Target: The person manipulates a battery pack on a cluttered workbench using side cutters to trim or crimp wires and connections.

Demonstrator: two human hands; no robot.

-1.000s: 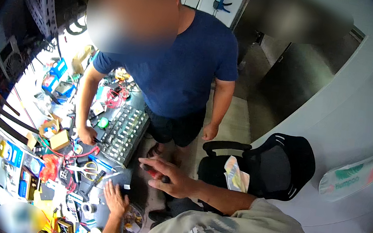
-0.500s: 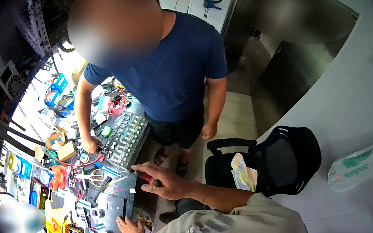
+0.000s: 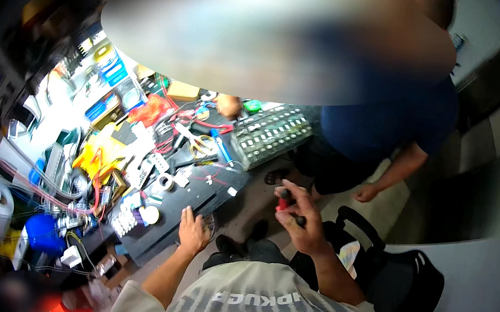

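Observation:
My left hand [image 3: 192, 231] lies with its fingers stretched over the front edge of the dark bench [image 3: 211, 190]. Off to the right, beyond the bench edge, my right hand [image 3: 304, 225] is raised with its fingers closed round a red-and-black handled tool [image 3: 284, 201]; the hand covers much of it, so its kind cannot be made out. Closest to my hands on the bench are a tape roll [image 3: 164, 182], scissors with yellow handles [image 3: 204, 146] and a blue pen-like tool [image 3: 221, 147]. A dark panel with rows of small light parts [image 3: 272, 135] lies farther back.
Across the bench a person in a dark blue shirt [image 3: 385, 123] stands, one hand [image 3: 229, 107] beside the panel. Cables, boxes and a yellow bag [image 3: 101, 149] crowd the bench's left. A black chair [image 3: 399, 286] stands at my right.
The view has turned left. My right hand, with the red-and-black tool, has drawn back from beside the bench corner. My left hand is still at the bench's front edge.

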